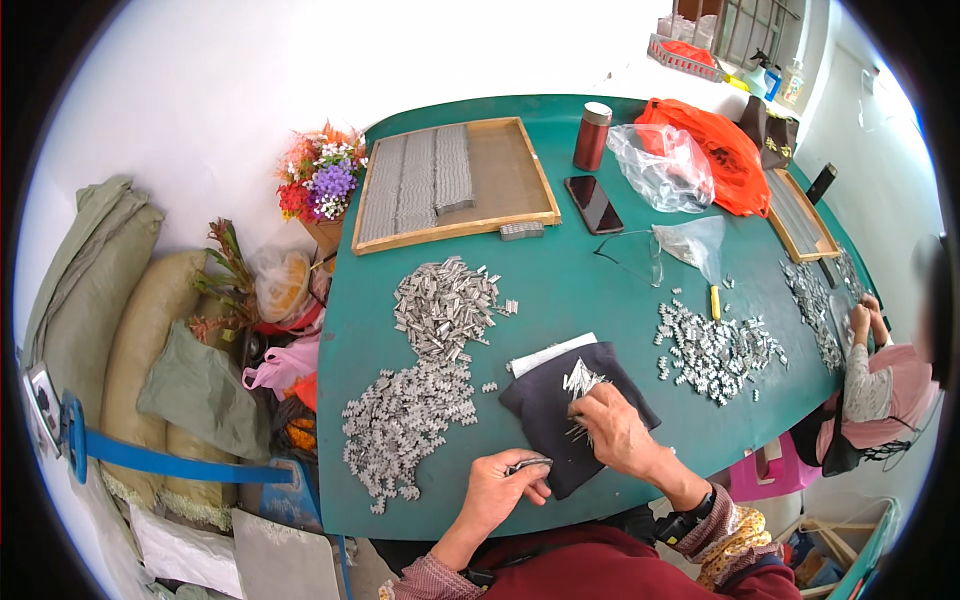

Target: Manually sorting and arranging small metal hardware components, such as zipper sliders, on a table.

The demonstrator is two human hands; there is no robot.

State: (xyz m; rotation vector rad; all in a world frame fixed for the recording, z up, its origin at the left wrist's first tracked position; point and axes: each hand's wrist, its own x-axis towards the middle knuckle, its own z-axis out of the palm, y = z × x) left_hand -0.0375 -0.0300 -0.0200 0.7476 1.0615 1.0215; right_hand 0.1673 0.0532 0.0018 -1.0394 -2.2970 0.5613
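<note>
My left hand [495,492] is closed at the table's near edge, pinching a small dark metal piece [527,465] between thumb and fingers. To its right, my right hand [618,430] reaches over a folded dark cloth [540,408], its fingertips pressed together at a small heap of thin silvery pins [580,378]. Whether a pin is between those fingers is hidden. A white cloth [550,352] sticks out from under the dark one. Left of the cloth lie a pile of small ridged metal pieces [405,425] and, behind it, a pile of short metal pieces [447,305].
A wooden tray [510,180] with rows of grey pieces stands at the back, near a red flask [592,137] and a phone [593,205]. Eyeglasses [630,262], plastic bags [715,150] and another metal pile [715,350] lie rightward. Another person [880,390] works at the right edge.
</note>
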